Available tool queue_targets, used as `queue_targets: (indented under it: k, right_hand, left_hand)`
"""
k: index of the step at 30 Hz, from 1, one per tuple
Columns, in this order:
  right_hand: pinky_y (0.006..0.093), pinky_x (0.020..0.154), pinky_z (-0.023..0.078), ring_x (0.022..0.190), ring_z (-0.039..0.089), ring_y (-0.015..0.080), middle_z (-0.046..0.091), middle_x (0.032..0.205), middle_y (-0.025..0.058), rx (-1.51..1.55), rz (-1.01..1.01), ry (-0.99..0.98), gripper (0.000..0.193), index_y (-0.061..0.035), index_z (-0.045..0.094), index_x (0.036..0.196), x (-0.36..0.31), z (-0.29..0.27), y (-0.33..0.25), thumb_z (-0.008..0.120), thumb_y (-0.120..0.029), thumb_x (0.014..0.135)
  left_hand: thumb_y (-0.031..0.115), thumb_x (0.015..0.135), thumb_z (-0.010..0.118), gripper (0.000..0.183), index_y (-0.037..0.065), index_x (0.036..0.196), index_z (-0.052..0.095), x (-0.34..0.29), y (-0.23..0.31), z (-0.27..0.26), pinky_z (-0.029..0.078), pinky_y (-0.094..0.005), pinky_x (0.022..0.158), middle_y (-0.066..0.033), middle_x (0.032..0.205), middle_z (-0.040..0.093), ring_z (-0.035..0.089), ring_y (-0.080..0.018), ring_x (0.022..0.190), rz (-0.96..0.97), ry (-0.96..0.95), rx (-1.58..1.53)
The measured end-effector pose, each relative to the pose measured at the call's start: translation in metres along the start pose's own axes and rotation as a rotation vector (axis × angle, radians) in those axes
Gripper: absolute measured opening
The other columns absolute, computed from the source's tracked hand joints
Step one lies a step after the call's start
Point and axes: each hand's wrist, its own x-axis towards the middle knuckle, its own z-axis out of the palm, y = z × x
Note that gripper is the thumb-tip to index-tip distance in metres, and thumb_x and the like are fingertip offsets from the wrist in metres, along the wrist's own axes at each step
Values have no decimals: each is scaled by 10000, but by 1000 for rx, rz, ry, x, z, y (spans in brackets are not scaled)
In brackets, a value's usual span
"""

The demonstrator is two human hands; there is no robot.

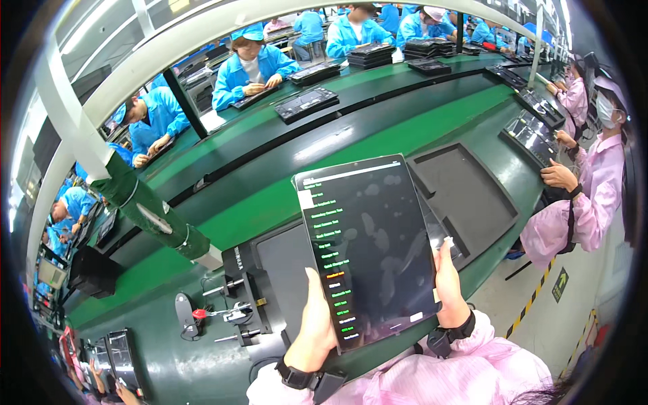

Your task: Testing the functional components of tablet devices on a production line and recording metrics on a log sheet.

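Note:
A tablet (pixel 385 256) is held upright between my two hands, its dark screen lit with a column of mostly green text lines and one orange line. My left hand (pixel 315 324) grips its lower left edge, thumb along the side. On the opposite edge my right hand (pixel 449 287) holds it, fingers partly hidden behind. Beneath the tablet, partly covered, lies a black test fixture (pixel 273 270) with metal rods and a clamp on its left side. To the right behind the tablet rests a shallow dark tray (pixel 466 196).
A black handheld device (pixel 187 314) with a red part lies left of the fixture. A green-wrapped post (pixel 152 216) rises from the bench. Beyond runs a green conveyor (pixel 364 138), with tablets and stacks across it. Co-workers in blue sit opposite; a person in pink (pixel 594 182) works at right.

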Motion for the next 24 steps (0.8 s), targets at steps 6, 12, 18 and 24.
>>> queue_targets:
  k: [6, 12, 18, 24]
  right_hand:
    - [305, 945, 404, 1122, 504, 209, 506, 1250, 140, 32, -182, 131, 778, 40, 387, 1300, 5, -60, -36, 248, -613, 901]
    - [201, 704, 458, 828, 585, 94, 629, 997, 42, -320, -185, 72, 730, 5, 511, 1209, 66, -188, -141, 261, -612, 907]
    - [232, 904, 368, 1018, 497, 131, 546, 1145, 107, -871, -222, 403, 727, 60, 477, 1219, 122, -298, -189, 249, -568, 932]
    - [259, 985, 294, 1103, 453, 161, 524, 1219, 114, -1157, -27, 423, 794, 70, 514, 1200, 131, -286, -182, 260, -622, 905]
  left_hand:
    - [416, 975, 290, 483, -2, 1064, 515, -28, -57, 27, 439, -310, 844, -74, 931, 602, 584, -171, 875, -459, 4, 290]
    - [297, 990, 291, 478, -84, 1182, 507, -58, -10, -13, 413, -329, 913, -152, 1076, 614, 575, -215, 995, -411, -575, 733]
    - [380, 983, 265, 513, -45, 1155, 492, -87, 23, -47, 397, -350, 932, -170, 1061, 605, 565, -243, 1012, -52, -131, 793]
    - [399, 970, 307, 510, -47, 1105, 516, -97, 18, -55, 414, -345, 896, -168, 1023, 614, 578, -239, 952, 91, 83, 852]
